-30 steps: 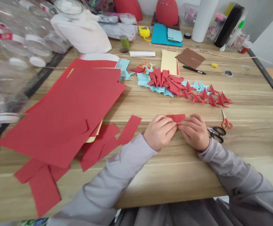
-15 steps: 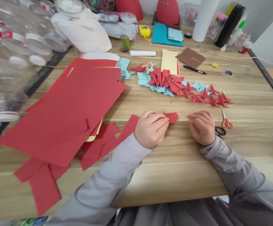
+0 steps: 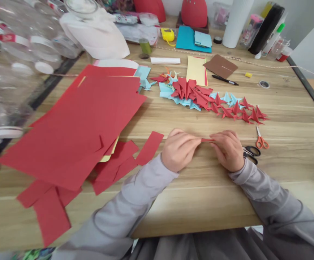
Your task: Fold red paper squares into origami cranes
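A small strip of red paper (image 3: 206,140) stretches between my two hands, seen nearly edge-on. My left hand (image 3: 180,150) pinches its left end, and my right hand (image 3: 227,148) pinches the right end; most of the strip is hidden by the fingers. Beyond the hands lie folded red paper pieces (image 3: 235,108) with pointed tips, and folded light-blue pieces (image 3: 180,99) partly under them. A cut red paper rectangle (image 3: 149,147) rests left of my left hand. Black-handled scissors (image 3: 252,151) lie beside my right wrist, partly covered by it.
Large red sheets (image 3: 86,122) are stacked at left, with more cut red pieces (image 3: 51,216) below. Orange-handled scissors (image 3: 261,141) lie at right. Farther back are a pen (image 3: 224,79), brown paper (image 3: 220,66), a yellow tape measure (image 3: 168,35) and plastic bottles (image 3: 41,50).
My right hand has come left and now grips the red paper strip, where before it was apart from it. My left hand has shifted slightly right, and the strip has turned nearly edge-on.
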A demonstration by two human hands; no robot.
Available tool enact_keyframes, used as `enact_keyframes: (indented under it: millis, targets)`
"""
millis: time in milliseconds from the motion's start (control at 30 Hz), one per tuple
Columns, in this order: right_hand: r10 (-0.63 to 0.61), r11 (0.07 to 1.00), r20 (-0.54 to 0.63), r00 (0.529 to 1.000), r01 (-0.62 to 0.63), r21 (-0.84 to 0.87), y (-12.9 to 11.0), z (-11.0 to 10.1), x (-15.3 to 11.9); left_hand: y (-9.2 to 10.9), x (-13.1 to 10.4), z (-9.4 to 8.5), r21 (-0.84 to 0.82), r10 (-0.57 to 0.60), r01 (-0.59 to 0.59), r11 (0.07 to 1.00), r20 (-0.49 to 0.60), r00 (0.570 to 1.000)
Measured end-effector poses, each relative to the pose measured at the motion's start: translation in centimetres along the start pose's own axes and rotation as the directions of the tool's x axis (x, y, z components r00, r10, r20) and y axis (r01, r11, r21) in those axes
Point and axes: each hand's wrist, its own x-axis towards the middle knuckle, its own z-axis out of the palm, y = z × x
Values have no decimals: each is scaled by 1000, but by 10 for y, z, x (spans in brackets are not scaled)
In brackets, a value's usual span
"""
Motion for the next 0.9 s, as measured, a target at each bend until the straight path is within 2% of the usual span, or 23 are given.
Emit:
enact_keyframes:
  millis: [33,67,133,167,200,233,267,333,433,533,633,733,900]
  targets:
    - [80,996,-16,997,-80,29,0,0,0,0,0,1,-72,-154,150,986,-59,986]
    - [170,982,-14,985,-168,81,0,1,0,0,0,3,-161,-322,304,939,-106,941]
    - [344,899,50,937,-345,269,-1,4,-1,0,1,7,-348,-618,552,758,-111,778]
    - [411,812,124,903,-425,400,-2,6,-1,0,1,10,-416,-703,618,667,-76,707]
    - [453,691,196,870,-481,540,-4,8,-1,0,1,12,-463,-755,658,593,-38,654]
    - [468,564,260,844,-512,647,-6,9,0,0,2,14,-491,-782,679,546,-8,624]
    - [479,459,314,820,-539,706,-8,11,1,0,2,16,-505,-791,689,521,18,611]
    - [524,330,375,765,-588,738,-10,12,3,1,2,17,-519,-786,696,497,70,614]
    - [591,236,414,692,-639,732,-9,11,4,2,2,16,-578,-757,678,454,152,636]
    - [618,160,437,654,-649,744,-4,11,1,0,2,13,-649,-762,663,373,193,618]
    - [621,137,450,642,-654,744,-2,12,0,-1,3,12,-665,-770,676,316,237,593]
    - [613,150,442,655,-645,749,-4,10,3,0,3,13,-674,-748,690,264,309,587]
    - [631,239,392,669,-649,723,-2,10,1,1,3,15,-687,-756,698,200,345,557]
